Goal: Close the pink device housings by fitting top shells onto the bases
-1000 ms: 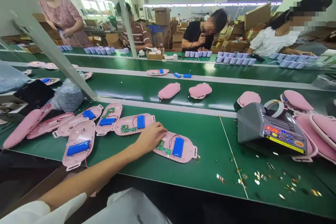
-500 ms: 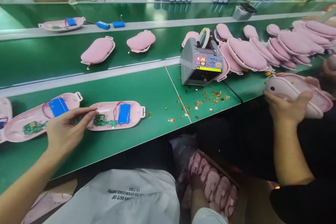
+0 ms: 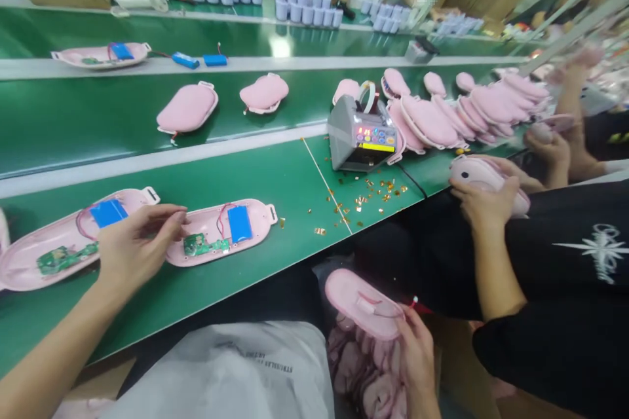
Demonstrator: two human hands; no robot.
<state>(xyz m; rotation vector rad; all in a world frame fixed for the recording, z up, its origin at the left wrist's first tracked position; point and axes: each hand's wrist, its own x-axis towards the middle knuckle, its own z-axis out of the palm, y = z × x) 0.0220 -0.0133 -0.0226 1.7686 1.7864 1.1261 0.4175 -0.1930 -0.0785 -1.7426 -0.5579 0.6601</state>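
Note:
My left hand (image 3: 142,242) pinches the left rim of a pink shell (image 3: 216,226) on the green table; a green circuit board (image 3: 196,244) and a blue battery (image 3: 240,224) lie inside it. My right hand (image 3: 415,340) holds a pink oval cover (image 3: 363,304) by its right end, with a short red wire and a white connector sticking out near the fingers. Beneath that cover is a box of pink covers (image 3: 348,360). Left of my left hand lies another open pink shell (image 3: 63,236), with its own board and battery.
A grey tape dispenser (image 3: 361,137) stands on the table, with copper-coloured scraps before it. Pink padded pieces (image 3: 432,121) are heaped at right, near a co-worker's hands (image 3: 486,200). Two more (image 3: 187,108) lie farther left. Lilac cups (image 3: 307,10) stand in back.
My right hand has come up out of the box with a pink cover. My left hand stays at the shell. The view has shifted, and the co-worker's hands appear farther left.

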